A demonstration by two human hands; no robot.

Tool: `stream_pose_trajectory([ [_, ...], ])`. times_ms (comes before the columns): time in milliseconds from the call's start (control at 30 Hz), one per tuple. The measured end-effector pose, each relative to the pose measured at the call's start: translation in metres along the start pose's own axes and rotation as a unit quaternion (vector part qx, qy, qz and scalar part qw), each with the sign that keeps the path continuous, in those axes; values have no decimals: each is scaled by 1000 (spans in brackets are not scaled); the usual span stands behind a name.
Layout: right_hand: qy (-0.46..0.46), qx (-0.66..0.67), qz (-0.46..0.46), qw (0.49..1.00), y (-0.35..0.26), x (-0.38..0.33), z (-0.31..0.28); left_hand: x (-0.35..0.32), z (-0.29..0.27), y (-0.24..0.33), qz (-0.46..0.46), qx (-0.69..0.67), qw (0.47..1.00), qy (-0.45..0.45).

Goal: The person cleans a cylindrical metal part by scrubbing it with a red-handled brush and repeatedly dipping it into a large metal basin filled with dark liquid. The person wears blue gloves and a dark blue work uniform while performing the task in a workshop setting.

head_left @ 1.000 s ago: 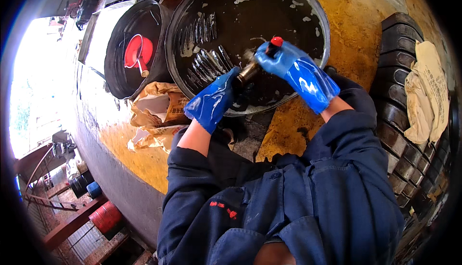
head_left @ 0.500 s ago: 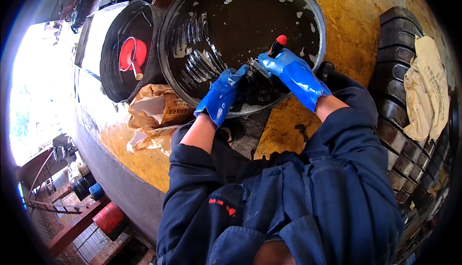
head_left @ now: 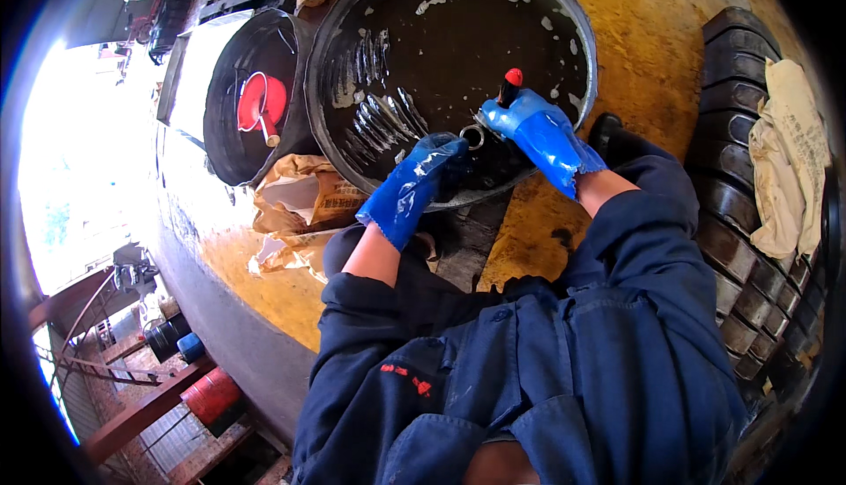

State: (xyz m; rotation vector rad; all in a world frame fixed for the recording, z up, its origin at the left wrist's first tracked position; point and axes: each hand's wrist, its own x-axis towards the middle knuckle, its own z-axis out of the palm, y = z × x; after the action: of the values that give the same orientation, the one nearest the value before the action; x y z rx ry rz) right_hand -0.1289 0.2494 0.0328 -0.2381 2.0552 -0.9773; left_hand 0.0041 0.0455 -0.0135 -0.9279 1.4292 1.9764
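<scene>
My left hand [head_left: 421,172], in a blue rubber glove, is closed around a shiny metal ring-ended part [head_left: 473,138], with its round opening turned up. Close by on the right, my right hand [head_left: 533,128] wears a matching glove and grips a brush [head_left: 510,86] by its black, red-tipped handle. The brush head points down toward the part and is mostly hidden by the fingers. Both hands are over the near side of a wide round basin [head_left: 592,62] of dark liquid. Rows of slim, wet metal pieces [head_left: 388,117] lie at the basin's left side.
Left of the basin stands a black tub [head_left: 220,124] with a red dipper [head_left: 263,102] in it. Torn brown paper sacks [head_left: 300,194] lie below the tub. Stacked dark metal blocks [head_left: 727,146] line the right side, with a beige sack [head_left: 789,159] on top.
My left hand has turned the metal part, so its round opening now shows. The brush handle stands more upright in my right hand. The whole view has shifted slightly.
</scene>
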Motion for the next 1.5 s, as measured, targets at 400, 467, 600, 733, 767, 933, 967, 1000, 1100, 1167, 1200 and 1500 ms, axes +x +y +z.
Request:
stream_pose_trajectory([
  [400, 36, 28, -79, 996, 44, 31, 4, -16, 22, 12, 128, 466, 866, 127],
  [467, 1, 61, -91, 994, 31, 24, 14, -29, 33, 3, 191, 493, 834, 161],
  [600, 6, 7, -33, 999, 0, -1, 6, -17, 56, 10, 70, 419, 888, 179],
  [733, -17, -29, 39, 999, -10, -13, 1, -20, 53, 7, 55, 404, 891, 201],
  [767, -4, -23, 22, 999, -7, -12, 3, -23, 53, 10, 48, 395, 895, 199],
  [933, 31, -15, -59, 998, 36, 31, 3, -35, 60, 35, 112, 531, 836, 82],
  [967, 51, -39, -101, 993, 35, 33, 14, -34, 44, 20, 133, 531, 834, 72],
  [1000, 115, -63, -77, 988, 31, 44, 15, -15, 35, 12, 114, 385, 913, 74],
  [1100, 36, 163, -225, 960, 22, 49, 3, 9, 1, 2, 80, 584, 796, 138],
  [1167, -20, 168, -185, 968, 27, 65, -17, 20, 23, 15, 37, 343, 927, 147],
  [1200, -31, 184, -199, 962, 1, 50, 10, 31, -27, -8, 36, 273, 947, 163],
  [1500, 186, 24, -142, 972, -13, 33, -5, -9, -55, 12, 255, 232, 930, 129],
])
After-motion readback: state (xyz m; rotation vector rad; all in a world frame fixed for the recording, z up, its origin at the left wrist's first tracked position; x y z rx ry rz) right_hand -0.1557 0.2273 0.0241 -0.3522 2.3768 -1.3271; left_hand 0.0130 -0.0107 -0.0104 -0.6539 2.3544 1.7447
